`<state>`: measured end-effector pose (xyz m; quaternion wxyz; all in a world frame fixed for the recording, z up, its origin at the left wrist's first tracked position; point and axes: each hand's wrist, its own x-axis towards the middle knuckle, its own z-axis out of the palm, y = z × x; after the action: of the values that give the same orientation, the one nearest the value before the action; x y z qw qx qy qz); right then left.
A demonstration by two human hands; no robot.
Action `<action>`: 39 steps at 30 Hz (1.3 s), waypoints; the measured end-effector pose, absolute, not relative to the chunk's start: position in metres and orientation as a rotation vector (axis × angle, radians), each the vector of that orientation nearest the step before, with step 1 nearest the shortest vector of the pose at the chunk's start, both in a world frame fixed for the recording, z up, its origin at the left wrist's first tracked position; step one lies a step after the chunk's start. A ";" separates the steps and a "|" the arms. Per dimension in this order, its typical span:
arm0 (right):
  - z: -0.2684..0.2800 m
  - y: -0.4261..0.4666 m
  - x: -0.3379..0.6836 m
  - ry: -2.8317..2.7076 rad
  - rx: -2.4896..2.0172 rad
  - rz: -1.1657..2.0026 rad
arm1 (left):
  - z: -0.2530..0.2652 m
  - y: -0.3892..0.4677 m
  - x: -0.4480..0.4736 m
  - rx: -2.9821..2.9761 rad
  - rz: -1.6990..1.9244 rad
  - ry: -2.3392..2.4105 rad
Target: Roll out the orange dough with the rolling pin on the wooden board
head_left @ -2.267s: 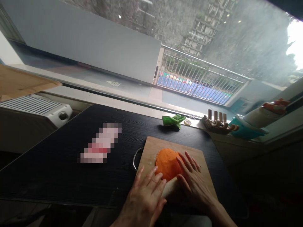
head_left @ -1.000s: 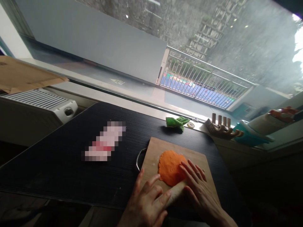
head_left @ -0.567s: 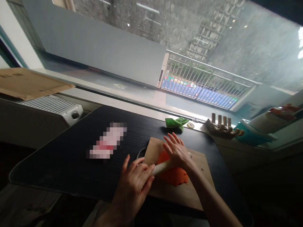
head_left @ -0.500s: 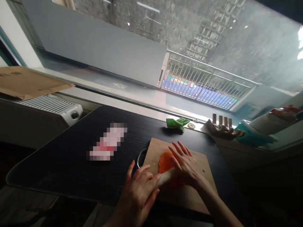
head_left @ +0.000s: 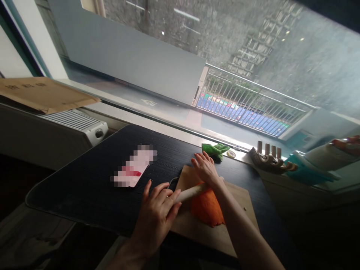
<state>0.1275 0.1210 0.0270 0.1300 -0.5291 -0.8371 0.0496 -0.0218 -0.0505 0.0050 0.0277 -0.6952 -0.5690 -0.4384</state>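
You have both bare hands on the pale rolling pin [head_left: 187,194]; it lies slantwise across the far part of the orange dough sheet [head_left: 208,208], which sits flat on the wooden cutting board [head_left: 208,238], near edge ragged; left hand [head_left: 157,208] at the pin's left end, fingers loosely spread, index finger against it, thumb just below; right hand [head_left: 208,170] palm down over the pin toward its other end, fingers extended and slightly apart, the pin's tip showing past the wrist; board on the black desk [head_left: 84,191], a metal loop at its left edge; green cloth [head_left: 215,151] beyond your right hand, a small roll of tape [head_left: 231,154] just beside it; pixelated pink item [head_left: 135,165] farther left on the desk.
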 end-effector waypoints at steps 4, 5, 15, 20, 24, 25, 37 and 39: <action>0.022 0.110 0.143 -2.336 -1.481 0.139 | 0.007 -0.056 -0.019 -2.157 -1.380 -1.729; 0.021 0.099 0.154 -2.309 -1.439 0.144 | 0.008 -0.058 -0.018 -2.175 -1.385 -1.711; 0.028 0.091 0.129 -2.662 -1.322 0.127 | 0.000 -0.045 -0.024 -2.130 -1.398 -1.785; 0.025 0.131 0.086 -2.697 -1.364 0.160 | -0.002 -0.047 -0.028 -2.119 -1.337 -1.861; 0.024 0.105 0.128 -2.723 -1.310 0.167 | -0.007 -0.060 -0.016 -2.187 -1.368 -1.744; 0.025 0.095 0.143 -2.744 -1.297 0.169 | -0.009 -0.063 -0.012 -2.201 -1.389 -1.674; 0.025 0.123 0.075 -2.730 -1.287 0.183 | -0.002 -0.067 -0.027 -2.117 -1.316 -1.843; 0.024 0.123 0.076 -2.746 -1.253 0.195 | -0.003 -0.071 -0.023 -2.137 -1.310 -1.820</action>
<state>0.0765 0.1234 0.0245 0.0585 -0.4137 -0.9062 0.0645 -0.0227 -0.0711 -0.0027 0.0217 -0.6897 -0.5874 -0.4229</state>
